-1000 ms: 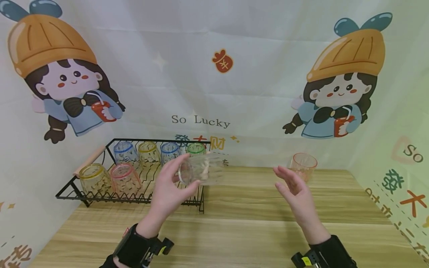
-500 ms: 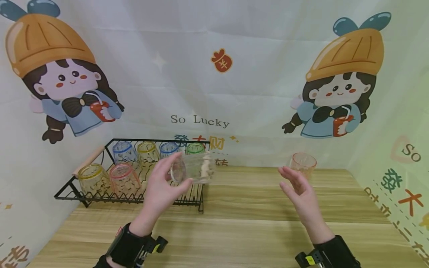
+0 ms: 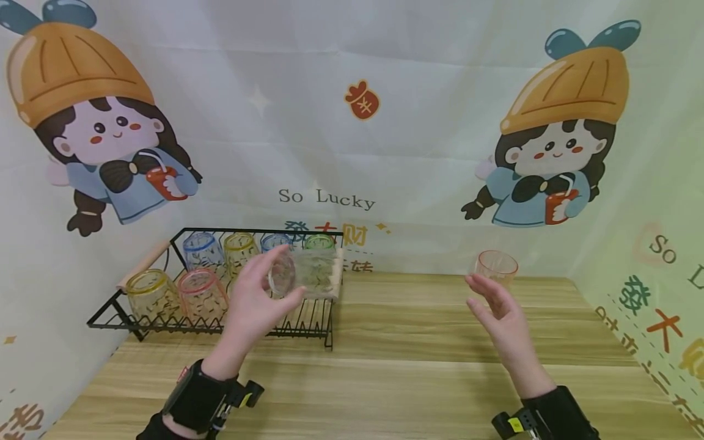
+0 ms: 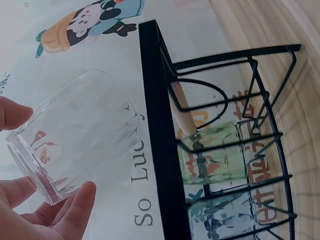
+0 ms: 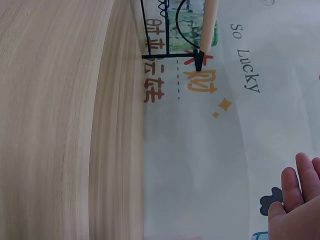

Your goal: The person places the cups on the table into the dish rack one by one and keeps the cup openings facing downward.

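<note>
My left hand (image 3: 255, 305) pinches a clear drinking glass (image 3: 313, 274) by its base end. The glass lies sideways in the air over the right part of a black wire dish rack (image 3: 206, 331), mouth toward the right. In the left wrist view, thumb and fingertips press the thick base of the glass (image 4: 80, 135), close beside the rack's frame. My right hand (image 3: 497, 315) is raised over the table, fingers relaxed and holding nothing. Behind its fingertips stands a glass with an orange-red rim (image 3: 497, 264), partly hidden by the hand.
In the rack stand several tinted glasses: a yellow one (image 3: 153, 296) and a pink one (image 3: 202, 296) in front, with blue, yellow and green (image 3: 319, 242) ones behind. Wooden handles (image 3: 145, 264) sit at the rack's ends. A printed cloth backdrop (image 3: 418, 183) rises behind the wooden table (image 3: 407, 379).
My left hand has drifted left with the clear glass, farther over the rack. My right hand has shifted slightly right, covering more of the orange-red glass.
</note>
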`<state>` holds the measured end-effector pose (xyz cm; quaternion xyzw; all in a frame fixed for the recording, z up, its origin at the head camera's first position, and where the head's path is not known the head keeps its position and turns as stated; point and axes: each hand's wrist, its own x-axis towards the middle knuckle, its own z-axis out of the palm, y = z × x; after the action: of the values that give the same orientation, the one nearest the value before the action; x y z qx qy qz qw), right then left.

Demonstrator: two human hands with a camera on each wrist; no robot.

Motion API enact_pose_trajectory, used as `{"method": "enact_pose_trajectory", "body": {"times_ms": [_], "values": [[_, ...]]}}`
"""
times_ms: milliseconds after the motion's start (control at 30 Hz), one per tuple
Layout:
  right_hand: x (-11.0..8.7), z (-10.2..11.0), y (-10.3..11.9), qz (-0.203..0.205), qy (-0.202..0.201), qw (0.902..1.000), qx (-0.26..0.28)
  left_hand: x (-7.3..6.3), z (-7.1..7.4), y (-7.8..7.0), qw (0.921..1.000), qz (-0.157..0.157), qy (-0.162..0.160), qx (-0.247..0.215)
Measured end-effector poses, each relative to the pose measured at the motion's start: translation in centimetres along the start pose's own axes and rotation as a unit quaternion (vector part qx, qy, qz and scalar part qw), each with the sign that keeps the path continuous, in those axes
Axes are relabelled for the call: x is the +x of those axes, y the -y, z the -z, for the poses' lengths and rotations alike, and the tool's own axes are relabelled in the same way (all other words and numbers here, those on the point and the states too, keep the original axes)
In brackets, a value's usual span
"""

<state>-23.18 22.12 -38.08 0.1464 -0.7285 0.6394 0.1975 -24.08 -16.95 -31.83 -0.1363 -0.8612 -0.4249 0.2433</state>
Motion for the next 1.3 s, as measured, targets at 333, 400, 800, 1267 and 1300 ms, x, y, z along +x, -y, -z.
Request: {"method": "enact_pose_trajectory", "body": {"times_ms": [333, 400, 800, 1267, 1300], "values": [[0.1, 0.8, -0.5, -0.020, -0.003, 0.9991, -0.037, 0.6, 1.2, 0.9, 0.9990, -0.001, 0.013, 0.044], [0.2, 0.9, -0.6, -0.020, -0.002, 0.9991, -0.039, 0.7, 1.4, 1.0, 0.9982, 0.000, 0.021, 0.056], [0.0, 1.6, -1.2, -0.021, -0.010, 0.9981, -0.056, 1.3, 2.7, 1.9, 0.9932, 0.007, 0.052, 0.104], [-0.4, 2.4, -2.0, -0.025, -0.012, 0.9966, -0.078, 1.8, 3.4, 3.0, 0.9845, 0.032, 0.084, 0.150], [-0.4, 2.4, -2.0, -0.023, -0.012, 0.9966, -0.078, 1.8, 3.4, 3.0, 0.9838, 0.034, 0.087, 0.153]]}}
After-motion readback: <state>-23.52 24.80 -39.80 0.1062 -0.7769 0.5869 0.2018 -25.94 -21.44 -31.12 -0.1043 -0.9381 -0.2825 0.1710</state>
